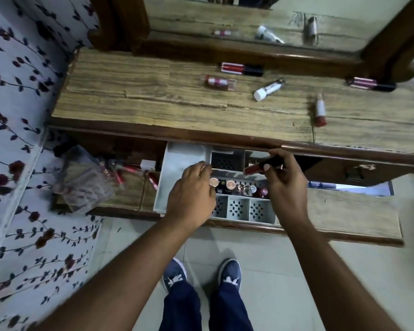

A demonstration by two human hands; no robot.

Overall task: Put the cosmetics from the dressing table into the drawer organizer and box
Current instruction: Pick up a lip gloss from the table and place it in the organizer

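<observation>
A grey drawer organizer (pixel 175 161) sits in the open drawer below the dressing table (pixel 134 91). Its middle row holds several upright cosmetics (pixel 239 187). My right hand (pixel 286 180) holds a dark red lip gloss tube (pixel 255 168) with a black cap over the organizer's back compartments. My left hand (pixel 191 194) rests on the organizer's middle row, fingers curled at a copper-topped item; whether it grips anything is hidden. On the tabletop lie a red gloss tube (pixel 242 68), a red-and-white bottle (pixel 219 82), a white tube (pixel 268 89), a small red bottle (pixel 320 111) and a pink gloss (pixel 371 84).
A mirror (pixel 261 17) in a dark wooden frame stands behind the tabletop. The drawer's left side holds loose red tubes (pixel 120 174) and a crumpled plastic bag (pixel 81 180). A floral bedsheet (pixel 17 139) lies at left. My shoes (pixel 201 273) stand on the tiled floor.
</observation>
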